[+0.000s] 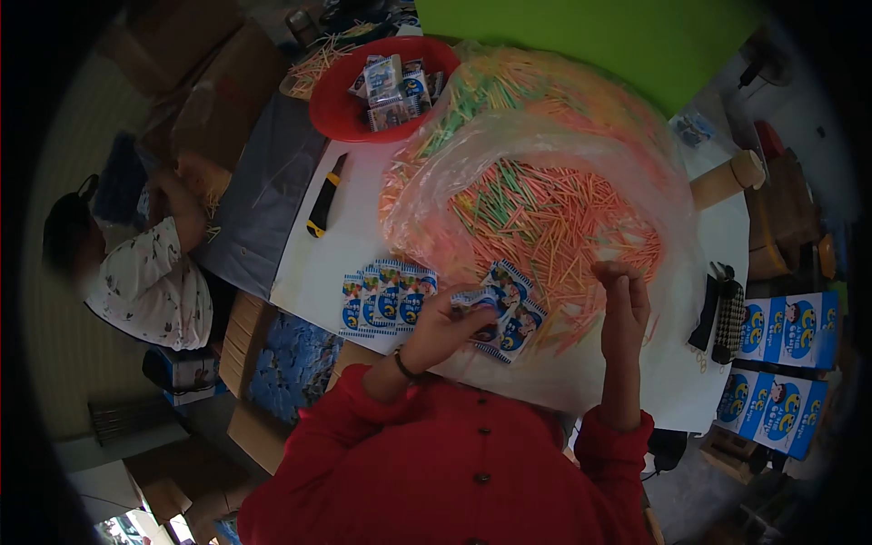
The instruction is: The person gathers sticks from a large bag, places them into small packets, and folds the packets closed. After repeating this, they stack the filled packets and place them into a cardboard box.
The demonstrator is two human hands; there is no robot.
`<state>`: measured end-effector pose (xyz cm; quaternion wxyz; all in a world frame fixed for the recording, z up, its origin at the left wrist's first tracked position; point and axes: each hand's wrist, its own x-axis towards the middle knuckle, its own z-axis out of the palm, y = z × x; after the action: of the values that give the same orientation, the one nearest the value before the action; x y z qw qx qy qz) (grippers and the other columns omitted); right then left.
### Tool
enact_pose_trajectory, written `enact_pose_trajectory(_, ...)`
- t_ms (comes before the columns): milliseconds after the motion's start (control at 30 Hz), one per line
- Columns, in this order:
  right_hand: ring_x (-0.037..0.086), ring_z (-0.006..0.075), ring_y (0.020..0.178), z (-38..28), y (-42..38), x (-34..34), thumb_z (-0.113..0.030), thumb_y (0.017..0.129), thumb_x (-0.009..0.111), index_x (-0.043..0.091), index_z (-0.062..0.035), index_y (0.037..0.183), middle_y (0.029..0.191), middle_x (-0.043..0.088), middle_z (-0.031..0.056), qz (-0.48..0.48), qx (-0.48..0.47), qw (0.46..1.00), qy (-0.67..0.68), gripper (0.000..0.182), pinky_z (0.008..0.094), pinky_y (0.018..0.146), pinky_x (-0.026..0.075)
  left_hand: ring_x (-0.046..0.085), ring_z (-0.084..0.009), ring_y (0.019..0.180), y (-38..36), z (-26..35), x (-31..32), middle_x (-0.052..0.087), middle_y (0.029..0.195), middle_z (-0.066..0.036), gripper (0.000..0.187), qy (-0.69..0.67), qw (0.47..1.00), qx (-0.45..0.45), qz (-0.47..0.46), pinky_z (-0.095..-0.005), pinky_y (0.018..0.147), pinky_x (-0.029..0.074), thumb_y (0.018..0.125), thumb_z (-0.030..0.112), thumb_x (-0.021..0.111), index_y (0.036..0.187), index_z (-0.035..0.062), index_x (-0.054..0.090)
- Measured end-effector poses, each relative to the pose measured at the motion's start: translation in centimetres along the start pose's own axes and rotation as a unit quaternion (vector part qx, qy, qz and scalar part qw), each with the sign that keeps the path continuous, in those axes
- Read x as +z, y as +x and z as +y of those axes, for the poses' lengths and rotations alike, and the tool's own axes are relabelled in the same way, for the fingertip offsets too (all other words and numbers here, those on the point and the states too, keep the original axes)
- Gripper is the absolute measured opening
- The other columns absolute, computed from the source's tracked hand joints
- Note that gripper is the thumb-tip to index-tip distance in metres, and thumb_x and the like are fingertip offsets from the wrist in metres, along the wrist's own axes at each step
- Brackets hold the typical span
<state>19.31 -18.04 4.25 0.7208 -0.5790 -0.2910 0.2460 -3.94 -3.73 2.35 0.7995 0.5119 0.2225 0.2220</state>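
My left hand (447, 329) is closed on a small blue-and-white packet (474, 302), at the left of more such packets (518, 318) near the table's front edge. To the right, my right hand (624, 295) is raised at the edge of the pile of thin coloured sticks (563, 218), its fingertips close together; what they hold, if anything, is too small to tell. The sticks, mostly pink with some green and yellow, lie in a large clear plastic bag (427, 195). A row of overlapping packets (386, 295) lies left of my left hand.
A red bowl (327, 104) with packets stands at the back left, above a yellow-and-black cutter (324, 202). A cardboard tube (727, 180), dark scissors (727, 282) and printed boxes (786, 331) are at the right. Another person (154, 272) sits at the far left.
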Motion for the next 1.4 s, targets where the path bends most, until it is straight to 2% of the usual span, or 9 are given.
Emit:
enact_pose_trajectory(200,0.061,0.0163,0.098,-0.5,0.6,-6.5,-0.011,0.1,0.045,0.06,-0.0007,0.105,0.1,0.064,0.0065,0.076,0.039,0.989,-0.123,0.019,0.03,0.091,0.047,0.059,-0.022,0.086,-1.1,2.2,-5.6,0.058,0.1,-0.009,0.036,0.479,0.861,0.147,0.086,-0.0335,0.073,0.052,0.076,0.002,0.073,0.11,0.002,0.061)
enact_pose_trajectory(267,0.062,0.0174,0.099,0.2,2.6,-8.3,-0.008,0.099,0.045,0.061,-0.0003,0.108,0.102,0.065,0.0076,-0.005,0.053,0.976,-0.212,0.02,0.0293,0.092,0.047,0.051,-0.0302,0.095,-0.6,2.4,-5.6,0.055,0.105,-0.009,0.039,0.67,0.673,0.202,0.24,-0.0416,0.086,0.041,0.072,0.01,0.075,0.108,0.0051,0.063)
enact_pose_trajectory(500,0.057,0.0277,0.116,0.3,10.7,-13.3,0.002,0.086,0.053,0.057,-0.004,0.126,0.12,0.062,0.0156,-0.024,-0.091,0.866,-0.492,0.041,0.0336,0.099,0.042,0.047,-0.0293,0.099,1.4,1.9,-1.2,0.054,0.105,-0.008,0.039,0.668,0.681,0.28,0.105,-0.0405,0.086,0.033,0.073,0.022,0.075,0.108,0.008,0.062)
enact_pose_trajectory(700,0.052,0.0345,0.116,-1.2,12.3,-11.5,-0.007,0.082,0.055,0.055,-0.0067,0.123,0.121,0.059,0.0163,-0.18,-0.101,0.654,-0.728,0.041,0.0404,0.098,0.041,0.048,-0.0273,0.096,3.6,-0.3,0.3,0.052,0.095,-0.008,0.042,0.666,0.726,0.164,0.04,-0.0407,0.082,0.033,0.071,0.038,0.075,0.096,0.0069,0.061)
enact_pose_trajectory(800,0.059,0.0328,0.101,0.3,13.4,-12.1,-0.007,0.086,0.052,0.061,-0.0096,0.116,0.113,0.062,0.0153,-0.136,-0.172,0.639,-0.737,0.032,0.0377,0.087,0.047,0.048,-0.0281,0.097,4.2,-1.4,-0.1,0.052,0.095,-0.009,0.043,0.668,0.731,0.136,0.036,-0.0408,0.083,0.034,0.072,0.04,0.074,0.095,0.0057,0.06)
enact_pose_trajectory(1033,0.06,0.0311,0.099,4.3,13.4,-15.5,-0.009,0.091,0.049,0.063,-0.006,0.107,0.108,0.065,0.0131,-0.123,-0.168,0.72,-0.662,0.021,0.0354,0.086,0.047,0.047,-0.0293,0.101,4.5,-0.8,0.2,0.052,0.101,-0.01,0.051,0.654,0.736,0.151,0.091,-0.0416,0.086,0.033,0.07,0.04,0.076,0.101,0.0049,0.057)
enact_pose_trajectory(1100,0.06,0.0237,0.093,7.4,12.5,-16.1,-0.01,0.095,0.05,0.063,-0.005,0.102,0.101,0.065,0.0085,-0.003,-0.132,0.885,-0.447,0.015,0.0333,0.084,0.047,0.048,-0.0293,0.102,4.4,-0.9,-0.4,0.052,0.102,-0.01,0.052,0.667,0.722,0.153,0.101,-0.0417,0.086,0.033,0.069,0.039,0.076,0.103,0.0046,0.056)
enact_pose_trajectory(1200,0.059,0.0164,0.093,5.3,10.4,-11.1,-0.008,0.099,0.044,0.058,-0.0025,0.11,0.097,0.061,0.0068,-0.003,-0.116,0.953,-0.279,0.019,0.0312,0.085,0.047,0.048,-0.0287,0.103,4.7,-1.2,-0.8,0.052,0.102,-0.009,0.05,0.654,0.746,0.119,0.042,-0.0411,0.085,0.034,0.07,0.036,0.076,0.106,0.0061,0.058)
enact_pose_trajectory(1400,0.058,0.0143,0.081,7.2,6.4,-5.0,-0.011,0.1,0.046,0.055,-0.0037,0.11,0.092,0.059,0.0016,0.019,0.046,0.979,-0.196,0.016,0.0289,0.073,0.047,0.052,-0.0268,0.099,5.0,-2.9,-2.1,0.057,0.104,-0.006,0.038,0.632,0.746,0.207,0.021,-0.0402,0.084,0.036,0.074,0.021,0.072,0.109,0.0109,0.061)
